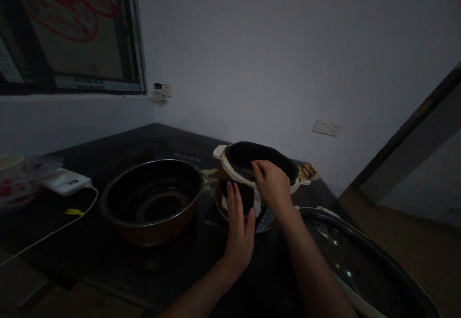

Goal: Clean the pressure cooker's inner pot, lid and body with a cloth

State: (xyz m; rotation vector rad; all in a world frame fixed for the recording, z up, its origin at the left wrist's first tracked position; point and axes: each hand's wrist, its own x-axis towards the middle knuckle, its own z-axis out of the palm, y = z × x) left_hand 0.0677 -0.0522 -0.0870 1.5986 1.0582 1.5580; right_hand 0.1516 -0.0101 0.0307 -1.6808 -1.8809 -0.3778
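An electric cooker (224, 176) with a white rim and a dark inside stands on the black table. My left hand (237, 236) lies against its front with the fingers stretched out. A whitish patch, perhaps cloth or tissue, shows beside those fingers; it is too dark to be sure. At the cooker's near rim, my right hand (275, 186) is closed with its fingers curled over the edge. What it grips there is hidden. Left of the cooker sits a wide brown pot (154, 234) with a dark inside.
A large glass lid (360, 255) with a dark rim lies at the right. On the left are a white charger-like box (66, 182) with a cable and a plastic bag (21, 183). Behind the table (173, 279) rises a wall with sockets (326, 128).
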